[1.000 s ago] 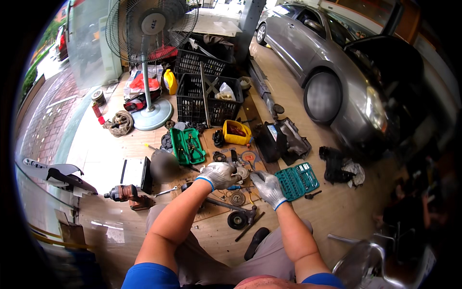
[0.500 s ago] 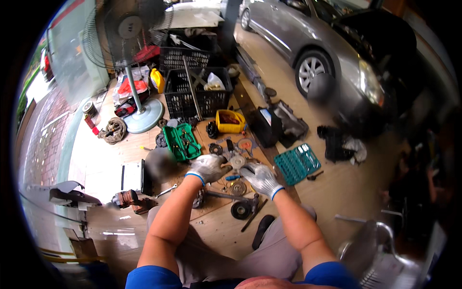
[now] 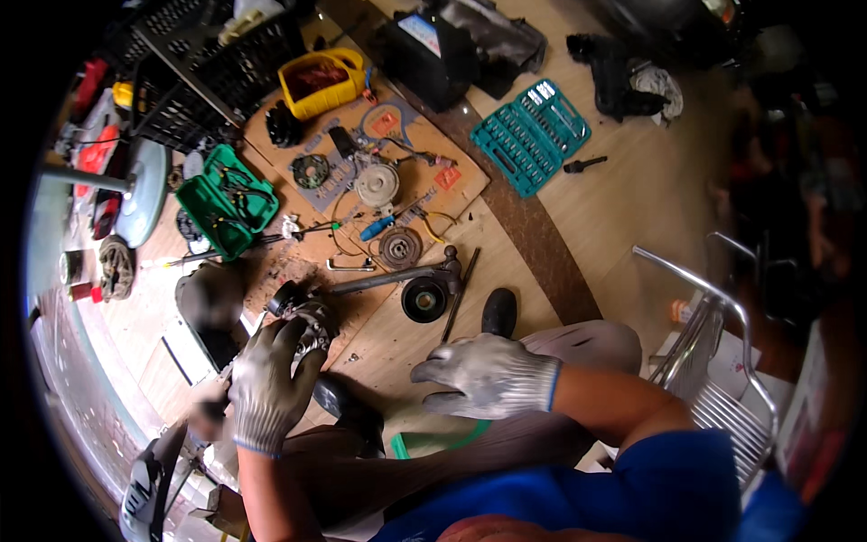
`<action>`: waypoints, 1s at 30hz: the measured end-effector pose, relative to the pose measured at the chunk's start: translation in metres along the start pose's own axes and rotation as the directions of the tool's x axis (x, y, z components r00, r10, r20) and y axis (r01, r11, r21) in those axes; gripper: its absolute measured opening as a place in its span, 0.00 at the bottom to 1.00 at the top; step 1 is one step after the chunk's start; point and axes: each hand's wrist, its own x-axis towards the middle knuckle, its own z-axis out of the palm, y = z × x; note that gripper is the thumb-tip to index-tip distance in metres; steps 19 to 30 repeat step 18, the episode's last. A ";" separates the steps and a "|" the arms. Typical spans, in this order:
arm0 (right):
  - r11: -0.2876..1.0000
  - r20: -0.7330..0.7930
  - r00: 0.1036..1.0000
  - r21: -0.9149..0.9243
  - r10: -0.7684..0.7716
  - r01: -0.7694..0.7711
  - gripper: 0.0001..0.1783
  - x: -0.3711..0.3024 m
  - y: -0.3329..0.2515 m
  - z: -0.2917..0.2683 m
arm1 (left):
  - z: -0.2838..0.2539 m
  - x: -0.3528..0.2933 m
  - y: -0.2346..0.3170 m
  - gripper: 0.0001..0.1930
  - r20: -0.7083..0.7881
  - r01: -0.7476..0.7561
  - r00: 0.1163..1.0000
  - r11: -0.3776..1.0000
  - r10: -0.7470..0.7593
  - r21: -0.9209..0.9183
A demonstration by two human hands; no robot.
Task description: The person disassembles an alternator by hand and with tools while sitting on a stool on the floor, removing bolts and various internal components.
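L hand (image 3: 268, 387), gloved, wraps fingers round a round metal motor part (image 3: 307, 316) at the near edge of the cardboard sheet (image 3: 452, 176). R hand (image 3: 488, 372), gloved, fingers loosely spread, grips nothing, hovers over the knee. Black pulley (image 3: 424, 299) and long bar (image 3: 393, 279) lie just beyond. Teal socket set (image 3: 531, 135) well apart; bare wood floor (image 3: 623, 208) beside it.

Grey knit gloves on hands (image 3: 271, 379), teal socket case (image 3: 531, 135), yellow tub (image 3: 321, 83)
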 end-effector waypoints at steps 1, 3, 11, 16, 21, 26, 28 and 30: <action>0.999 -0.051 0.999 0.052 0.010 -0.007 0.27 0.006 0.006 -0.013 | 0.000 0.001 -0.008 0.21 -0.012 0.024 1.000 0.999 -0.024 0.023; 0.982 -0.196 0.973 0.165 0.121 -0.088 0.27 0.015 0.020 -0.033 | -0.004 0.025 -0.017 0.21 0.019 0.045 0.999 0.992 -0.044 -0.122; 0.934 -0.178 0.969 0.340 0.174 -0.106 0.27 0.027 0.047 -0.067 | 0.044 0.093 -0.005 0.23 0.086 0.080 0.995 0.957 -0.059 -0.277; 0.772 -0.135 0.855 0.515 0.501 -0.371 0.26 0.017 0.094 0.000 | 0.144 0.073 0.033 0.26 0.329 0.241 0.925 0.963 -0.189 -0.124; 0.594 0.002 0.700 0.529 0.714 -0.607 0.24 -0.017 0.115 0.014 | 0.117 0.070 0.095 0.27 0.514 0.511 0.774 0.844 -0.369 -0.163; 0.594 0.002 0.700 0.529 0.714 -0.607 0.24 -0.017 0.115 0.014 | 0.117 0.070 0.095 0.27 0.514 0.511 0.774 0.844 -0.369 -0.163; 0.594 0.002 0.700 0.529 0.714 -0.607 0.24 -0.017 0.115 0.014 | 0.117 0.070 0.095 0.27 0.514 0.511 0.774 0.844 -0.369 -0.163; 0.594 0.002 0.700 0.529 0.714 -0.607 0.24 -0.017 0.115 0.014 | 0.117 0.070 0.095 0.27 0.514 0.511 0.774 0.844 -0.369 -0.163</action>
